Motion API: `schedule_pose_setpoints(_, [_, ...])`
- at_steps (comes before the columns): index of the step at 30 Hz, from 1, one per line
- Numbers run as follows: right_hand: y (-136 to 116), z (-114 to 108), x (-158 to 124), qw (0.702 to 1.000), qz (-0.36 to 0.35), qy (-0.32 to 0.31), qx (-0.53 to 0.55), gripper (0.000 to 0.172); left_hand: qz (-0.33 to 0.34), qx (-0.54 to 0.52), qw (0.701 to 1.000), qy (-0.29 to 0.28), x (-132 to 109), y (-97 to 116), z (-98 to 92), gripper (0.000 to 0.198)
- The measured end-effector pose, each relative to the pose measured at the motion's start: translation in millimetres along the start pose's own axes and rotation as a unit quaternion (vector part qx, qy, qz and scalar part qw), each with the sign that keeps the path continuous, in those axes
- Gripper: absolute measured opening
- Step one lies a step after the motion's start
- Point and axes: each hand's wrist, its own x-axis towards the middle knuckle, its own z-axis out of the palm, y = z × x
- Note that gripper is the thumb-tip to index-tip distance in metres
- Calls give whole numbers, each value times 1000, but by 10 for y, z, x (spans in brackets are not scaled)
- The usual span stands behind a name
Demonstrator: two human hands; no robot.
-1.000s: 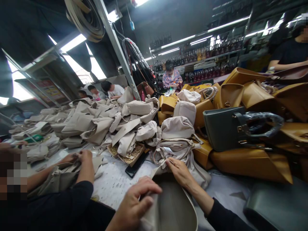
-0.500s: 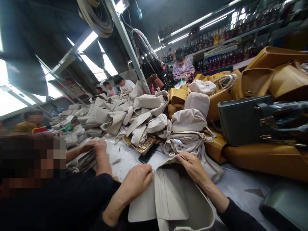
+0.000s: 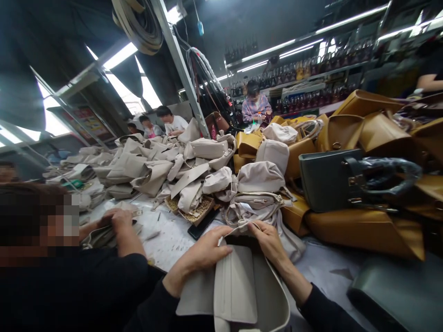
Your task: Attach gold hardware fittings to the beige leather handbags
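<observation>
A beige handbag (image 3: 238,281) lies in front of me with its mouth toward the far side and its flap folded over the front. My left hand (image 3: 204,251) grips the far rim at its left, thumb across the edge. On the same rim, a little to the right, my right hand (image 3: 268,240) pinches the edge close to a small tab. Both hands are closed on the bag and only a short gap parts them. The fingertips beneath the rim are hidden. Just beyond stands a stack of soft beige pouches (image 3: 258,203) with gold zips.
A box of small gold fittings (image 3: 197,212) and a black phone (image 3: 202,226) lie ahead. Beige bag pieces (image 3: 145,161) are heaped at the left. A dark green handbag (image 3: 325,180) rests among mustard bags (image 3: 363,230) at the right. A co-worker (image 3: 86,276) sits close at my left.
My left hand has opened from a fist-like hold and shifted right along the rim, closer to my right hand. The view has turned slightly right.
</observation>
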Motion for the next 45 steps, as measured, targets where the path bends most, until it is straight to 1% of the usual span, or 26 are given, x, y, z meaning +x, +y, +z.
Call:
schedule_pose_setpoints(2, [-20, 10, 0, 1000, -10, 2, 3, 53, 1, 33, 999, 27, 44, 56, 34, 30])
schedule_pose_setpoints(4, [-29, -8, -7, 1000, -16, 7, 6, 54, -12, 31, 997, 68, 105, 44, 138, 20])
schedule_pose_setpoints(8, [-27, -60, -41, 1000, -19, 21, 3, 56, -1, -72, 987, 142, 214, -100, 394, 23])
schedule_pose_setpoints(10, [-43, -51, -65, 999, -21, 26, -3, 56, 6, -109, 981, 163, 244, -139, 461, 24])
schedule_pose_setpoints(12, [-84, -28, -91, 999, -26, 32, -18, 55, 2, -113, 981, 157, 262, -133, 471, 23])
schedule_pose_setpoints(14, [-146, -35, -115, 998, -35, 41, -45, 50, -14, -113, 984, 137, 275, -107, 447, 23])
schedule_pose_setpoints(16, [-214, -126, -129, 993, -50, 74, -83, 43, -32, -121, 984, 131, 282, -94, 421, 24])
schedule_pose_setpoints(17, [-244, -212, -130, 988, -58, 104, -103, 42, -39, -124, 983, 131, 284, -98, 414, 25])
schedule_pose_setpoints(18, [-271, -324, -126, 980, -66, 143, -119, 42, -44, -123, 982, 134, 285, -109, 415, 26])
schedule_pose_setpoints(19, [-293, -457, -115, 966, -75, 194, -151, 44, -47, -120, 982, 137, 285, -124, 422, 26])
schedule_pose_setpoints(20, [-309, -602, -98, 946, -84, 247, -192, 46, -48, -117, 982, 138, 287, -140, 436, 27])
schedule_pose_setpoints(21, [-320, -746, -75, 919, -92, 297, -242, 47, -47, -113, 983, 140, 289, -155, 454, 27])
schedule_pose_setpoints(22, [-324, -880, -47, 883, -100, 335, -313, 47, -45, -109, 983, 143, 292, -166, 474, 27])
schedule_pose_setpoints(24, [-313, -1078, 17, 834, -106, 361, -403, 46, -35, -99, 982, 155, 300, -175, 510, 27])
schedule_pose_setpoints(25, [-299, -1134, 52, 822, -106, 357, -431, 45, -31, -96, 982, 159, 303, -173, 522, 27])
schedule_pose_setpoints(27, [-263, -1167, 116, 814, -102, 341, -459, 42, -29, -94, 982, 163, 301, -162, 530, 26])
schedule_pose_setpoints(33, [-219, -998, 221, 784, -99, 322, -521, 39, -37, -98, 983, 149, 265, -159, 484, 27])
schedule_pose_setpoints(39, [-236, -850, 163, 775, -114, 261, -565, 33, -39, -108, 981, 155, 270, -221, 495, 28])
schedule_pose_setpoints(43, [-223, -811, 92, 776, -122, 216, -580, 30, -39, -120, 979, 160, 271, -216, 499, 28])
schedule_pose_setpoints(45, [-209, -803, 81, 776, -123, 210, -582, 29, -40, -126, 978, 163, 272, -206, 497, 27])
